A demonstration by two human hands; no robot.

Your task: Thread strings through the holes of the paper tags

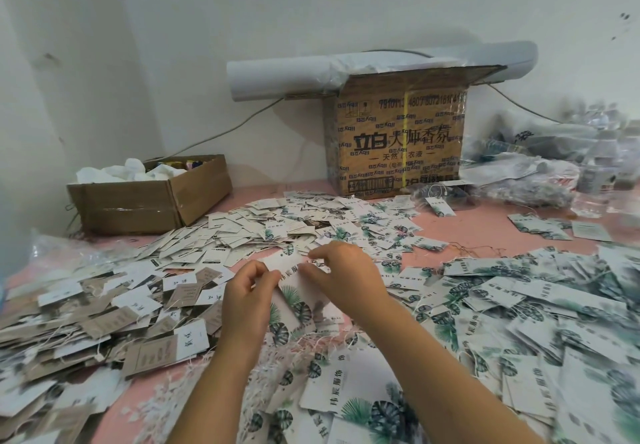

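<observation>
One leaf-print tag [290, 282] is held upright between the two hands, above the middle of the pink table [485, 225]. The left hand [247, 293] has its fingers curled and pinches the left edge of the tag between thumb and fingers. The right hand [346, 279] pinches the upper right edge, with its fingertips bent close together near the top corner. The lower half of the tag hangs free between both wrists.

The hole of the tag is covered by the fingers. I cannot tell if a string lies between the fingertips of the right hand. Loose white strings [304, 341] lie on the table just under the tag, but they are blurred. The near edges of the picture are blurred too, and both forearms are cut off at the bottom.

There are two hands and one held tag. The tags on the table are too many to count; they form three heaps: brown and white tags [104, 315] at the left, small white tags [277, 218] behind the hands, leaf-print tags [526, 305] at the right. Two cardboard boxes stand at the wall: a low open box [149, 201] and a tall printed box [398, 152]. One roll of white paper [277, 78] lies on the tall box. Clear plastic bags [526, 166] lie beside it at the right
</observation>
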